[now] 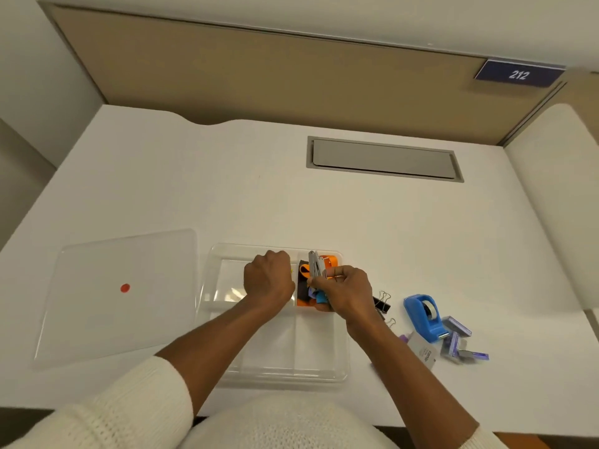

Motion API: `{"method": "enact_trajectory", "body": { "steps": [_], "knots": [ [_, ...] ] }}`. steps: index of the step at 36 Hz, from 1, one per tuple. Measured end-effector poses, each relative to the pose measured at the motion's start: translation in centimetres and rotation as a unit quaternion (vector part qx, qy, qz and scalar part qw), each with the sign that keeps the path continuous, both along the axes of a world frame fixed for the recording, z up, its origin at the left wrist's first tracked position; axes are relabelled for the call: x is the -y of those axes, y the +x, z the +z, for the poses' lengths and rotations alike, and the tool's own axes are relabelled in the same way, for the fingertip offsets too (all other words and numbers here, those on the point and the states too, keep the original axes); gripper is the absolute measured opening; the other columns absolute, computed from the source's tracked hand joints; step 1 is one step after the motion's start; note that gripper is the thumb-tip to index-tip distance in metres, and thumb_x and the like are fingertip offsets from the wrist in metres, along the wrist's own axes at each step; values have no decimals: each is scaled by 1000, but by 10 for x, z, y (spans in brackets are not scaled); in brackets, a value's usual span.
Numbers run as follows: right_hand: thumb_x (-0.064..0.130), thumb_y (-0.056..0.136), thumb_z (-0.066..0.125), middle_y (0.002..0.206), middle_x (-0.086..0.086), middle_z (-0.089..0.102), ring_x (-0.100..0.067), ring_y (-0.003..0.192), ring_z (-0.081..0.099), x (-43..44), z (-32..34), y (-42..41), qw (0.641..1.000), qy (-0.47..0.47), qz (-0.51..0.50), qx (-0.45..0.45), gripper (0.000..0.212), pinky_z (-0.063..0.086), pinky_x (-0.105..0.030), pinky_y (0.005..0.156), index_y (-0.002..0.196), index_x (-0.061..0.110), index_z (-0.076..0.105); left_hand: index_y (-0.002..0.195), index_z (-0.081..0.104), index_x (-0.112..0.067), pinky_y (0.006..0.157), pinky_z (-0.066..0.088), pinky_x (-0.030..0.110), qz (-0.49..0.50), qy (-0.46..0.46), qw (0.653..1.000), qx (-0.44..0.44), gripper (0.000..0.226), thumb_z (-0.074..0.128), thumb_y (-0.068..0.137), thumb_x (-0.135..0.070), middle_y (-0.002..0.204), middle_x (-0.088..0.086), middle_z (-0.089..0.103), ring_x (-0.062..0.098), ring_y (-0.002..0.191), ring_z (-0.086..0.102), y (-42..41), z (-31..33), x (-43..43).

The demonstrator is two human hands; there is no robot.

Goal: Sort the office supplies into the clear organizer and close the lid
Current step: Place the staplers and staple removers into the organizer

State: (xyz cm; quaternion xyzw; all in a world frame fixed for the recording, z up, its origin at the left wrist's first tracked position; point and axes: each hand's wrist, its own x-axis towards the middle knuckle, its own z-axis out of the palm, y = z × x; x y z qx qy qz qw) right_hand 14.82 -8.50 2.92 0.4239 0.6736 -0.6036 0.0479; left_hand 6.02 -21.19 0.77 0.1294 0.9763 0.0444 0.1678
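Observation:
The clear organizer [227, 319] sits on the white desk in front of me. Its back right compartment holds orange-handled scissors [329, 261], a grey metal stapler [315, 265] and small coloured items. My right hand [346, 291] is over that compartment, fingers pinched on a binder clip's wire handles. My left hand [268, 276] is closed in a fist over the back middle compartment; what it holds, if anything, is hidden. The clear lid [113, 296], with a red dot, lies flat to the left of the organizer.
To the right lie black binder clips [382, 304], a blue tape dispenser [424, 315], boxes of staples [457, 343] and a white card [423, 350]. A grey cable hatch [384, 158] is set in the desk at the back. A beige partition stands behind.

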Motion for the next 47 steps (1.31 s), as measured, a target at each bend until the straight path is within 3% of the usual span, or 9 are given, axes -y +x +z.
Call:
{"method": "enact_trajectory", "body": {
  "steps": [6,11,16,24,27,31,38,42,47],
  "knots": [
    [16,71,93,91,-6,77,-11,61,77,-1,-1,1,999,30,9,15,33,62,-29,51,93,15,68,112,68,-15,69,43,32,-31,-29,999,22,21,69,93,-8,111,7,70,27,103,69,0,-9,-7],
    [18,71,92,94,-2,75,-14,65,77,4,-3,-1,998,47,21,26,35,62,-29,51,96,16,68,104,66,-17,70,42,34,-21,-15,1000,4,13,70,93,-22,111,7,69,30,104,68,-5,8,8],
    [20,73,88,66,4,75,-12,59,76,18,-6,-9,996,74,41,20,28,67,-42,58,91,15,67,88,65,-19,65,37,31,53,24,996,-64,29,72,93,-47,88,4,67,30,79,63,-16,31,53],
    [33,73,79,72,-1,75,-24,61,75,61,-13,-29,971,198,128,36,23,65,-47,66,81,17,64,110,65,-8,71,42,35,140,19,986,-93,33,67,100,-40,111,12,70,37,97,70,-24,24,132],
    [40,72,74,87,-3,72,-23,75,68,74,-17,-34,935,305,176,47,35,51,-31,60,91,12,63,104,64,-9,68,44,34,145,17,986,-79,32,68,99,-40,103,9,70,32,87,70,-21,16,142],
    [40,75,71,97,-6,63,-26,85,62,92,-23,-40,898,387,204,44,40,39,-31,62,99,9,61,77,62,-11,56,35,27,155,21,986,-66,36,65,102,-37,67,-2,53,14,54,45,-18,7,148],
    [41,85,69,108,-9,62,-26,91,63,117,-31,-44,839,474,260,63,44,45,-32,59,116,11,57,79,60,-13,60,39,28,145,46,988,-36,30,67,102,-31,73,-1,55,22,65,59,-19,7,151],
    [44,83,72,109,-6,65,-26,96,64,112,-29,-39,854,443,267,58,49,56,-37,69,120,14,60,78,56,-15,60,40,27,128,48,990,-37,30,68,101,-30,74,0,61,25,68,64,-20,7,155],
    [20,91,72,105,-7,68,-24,93,63,107,-27,-32,826,487,281,-25,30,51,-32,63,120,13,69,88,57,-15,66,44,32,108,48,993,-27,20,66,101,-27,98,7,74,33,88,73,-19,5,157]
  ]
}}
